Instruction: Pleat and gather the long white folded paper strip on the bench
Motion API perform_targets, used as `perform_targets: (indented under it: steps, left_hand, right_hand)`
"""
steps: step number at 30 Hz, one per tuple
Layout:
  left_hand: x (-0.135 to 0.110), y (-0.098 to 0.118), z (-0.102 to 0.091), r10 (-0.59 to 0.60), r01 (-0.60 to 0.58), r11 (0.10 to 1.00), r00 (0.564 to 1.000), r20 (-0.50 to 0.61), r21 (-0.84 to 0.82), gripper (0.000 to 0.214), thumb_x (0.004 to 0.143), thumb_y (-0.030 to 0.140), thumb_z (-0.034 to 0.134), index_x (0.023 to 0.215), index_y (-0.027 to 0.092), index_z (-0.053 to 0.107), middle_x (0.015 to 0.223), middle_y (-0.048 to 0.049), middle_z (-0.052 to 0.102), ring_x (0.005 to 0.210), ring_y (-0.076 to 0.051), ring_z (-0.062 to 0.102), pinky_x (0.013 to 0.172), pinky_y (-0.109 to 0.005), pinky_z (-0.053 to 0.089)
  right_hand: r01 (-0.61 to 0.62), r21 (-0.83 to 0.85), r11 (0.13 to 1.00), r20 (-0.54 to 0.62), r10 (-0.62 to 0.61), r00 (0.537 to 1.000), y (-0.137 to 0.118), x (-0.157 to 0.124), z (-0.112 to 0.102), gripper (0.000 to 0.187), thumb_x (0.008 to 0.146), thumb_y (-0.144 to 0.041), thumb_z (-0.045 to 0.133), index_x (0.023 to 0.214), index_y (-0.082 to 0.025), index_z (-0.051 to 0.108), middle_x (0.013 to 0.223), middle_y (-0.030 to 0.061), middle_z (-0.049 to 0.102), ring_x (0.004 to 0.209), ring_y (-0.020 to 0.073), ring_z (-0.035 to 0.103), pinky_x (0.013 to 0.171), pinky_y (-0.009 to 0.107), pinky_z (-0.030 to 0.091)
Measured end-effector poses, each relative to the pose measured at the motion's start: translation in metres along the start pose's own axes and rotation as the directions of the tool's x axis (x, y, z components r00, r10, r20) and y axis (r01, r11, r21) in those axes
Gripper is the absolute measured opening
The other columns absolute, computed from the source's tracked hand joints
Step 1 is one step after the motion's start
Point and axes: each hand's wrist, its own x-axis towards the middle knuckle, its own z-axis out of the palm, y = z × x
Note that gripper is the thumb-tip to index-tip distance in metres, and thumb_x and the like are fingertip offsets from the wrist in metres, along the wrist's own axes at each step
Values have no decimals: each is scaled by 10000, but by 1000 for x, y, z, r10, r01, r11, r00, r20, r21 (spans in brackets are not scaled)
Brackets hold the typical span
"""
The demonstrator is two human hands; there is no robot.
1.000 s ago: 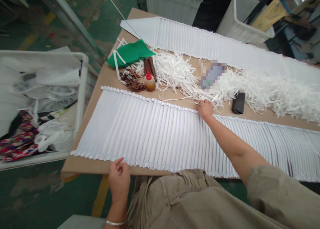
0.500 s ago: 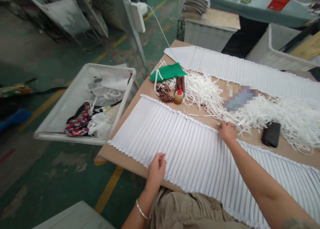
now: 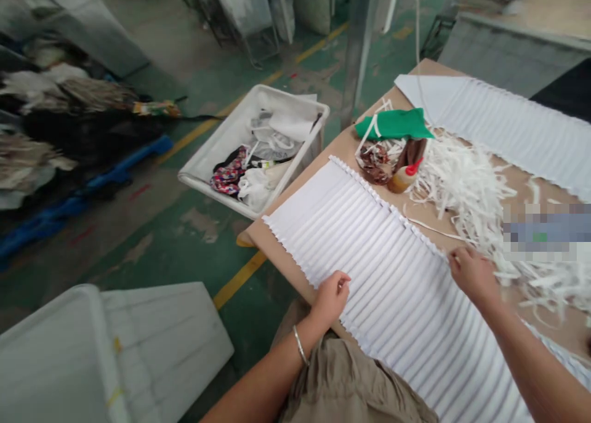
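Observation:
A white pleated sheet [image 3: 355, 250] lies across the cardboard-topped table [image 3: 277, 241], its ridged edges running along both sides. My left hand [image 3: 330, 300] grips the near edge of the sheet, a silver bangle [image 3: 300, 346] on its wrist. My right hand [image 3: 473, 275] pinches the far edge, right beside a heap of white paper strips [image 3: 466, 195]. Past the heap lies a second pleated sheet [image 3: 503, 121]. A pixelated object [image 3: 547, 232] sits among the strips, its form hidden.
Green cloth [image 3: 394, 124], brown scraps [image 3: 375, 164] and a glue bottle with a red nozzle [image 3: 401, 180] lie on the table. A white crate of fabric and bags [image 3: 253, 152] stands left of it, and a grey bin [image 3: 111, 349] sits at lower left.
The view has swung left and the table has shifted right in the picture. Both hands stay on the sheet's edges. The dark wallet has left the view.

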Motion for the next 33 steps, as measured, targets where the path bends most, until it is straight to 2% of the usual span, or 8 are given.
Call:
perform_targets:
  steps: [2,5,8,14,19,21,26,33]
  left_hand:
    - [9,7,4,55,-54,998,998,-11,33,240,899,187,505,1078,199,665,1003,-54,719,833,-169,653,811,-310,525]
    - [26,21,2,166,-166,982,986,8,91,333,921,219,522,1229,209,650,1237,-94,694,1000,-197,672,901,-324,529]
    - [38,28,-15,135,-143,975,989,56,170,234,956,279,496,981,195,714,970,-84,748,880,-219,682,787,-319,521]
    - [44,14,-62,97,-97,995,986,139,-11,306,949,304,460,775,198,688,653,-14,685,602,-157,608,575,-256,418]
    - [47,-11,-94,-77,91,970,994,72,-227,293,894,338,532,686,175,660,550,10,604,519,-124,548,542,-235,388]
    - [52,-26,-110,-116,100,958,992,-46,-269,246,862,312,562,683,169,651,566,17,593,537,-117,530,564,-235,387]
    - [66,-62,-139,-200,85,954,896,-397,-288,164,801,279,643,687,173,593,651,32,588,628,-117,513,627,-239,394]
    - [90,-77,-143,-221,115,969,807,-548,-221,157,852,236,638,713,178,597,698,16,616,685,-139,554,667,-253,409]
  right_hand:
    - [216,256,942,185,-267,946,-61,-4,-16,277,995,-392,401,991,-195,596,868,94,711,803,229,662,756,340,446]
    - [377,475,795,330,-558,761,-153,-17,-39,244,1013,-383,364,989,-223,547,770,35,689,717,195,655,695,302,421]
    - [467,502,728,303,-654,694,-213,-18,-51,257,1015,-412,372,1013,-226,549,820,52,703,766,218,669,680,304,404]
    - [460,632,624,259,-730,633,-259,5,-50,301,980,-439,458,1120,-215,601,764,25,683,665,185,610,648,291,398]
    - [431,666,609,365,-770,523,-282,35,-50,385,953,-504,478,900,-194,701,654,12,620,593,148,523,594,279,368]
    - [408,647,644,387,-738,552,-279,61,-50,426,928,-554,497,863,-194,715,644,10,614,597,145,517,588,276,376]
    - [381,504,776,327,-579,746,-257,145,-52,445,825,-625,593,865,-205,734,738,33,699,713,186,621,712,313,465]
    - [317,315,894,182,-385,905,-274,213,-70,284,827,-460,725,822,-179,681,708,49,683,650,163,572,689,304,420]
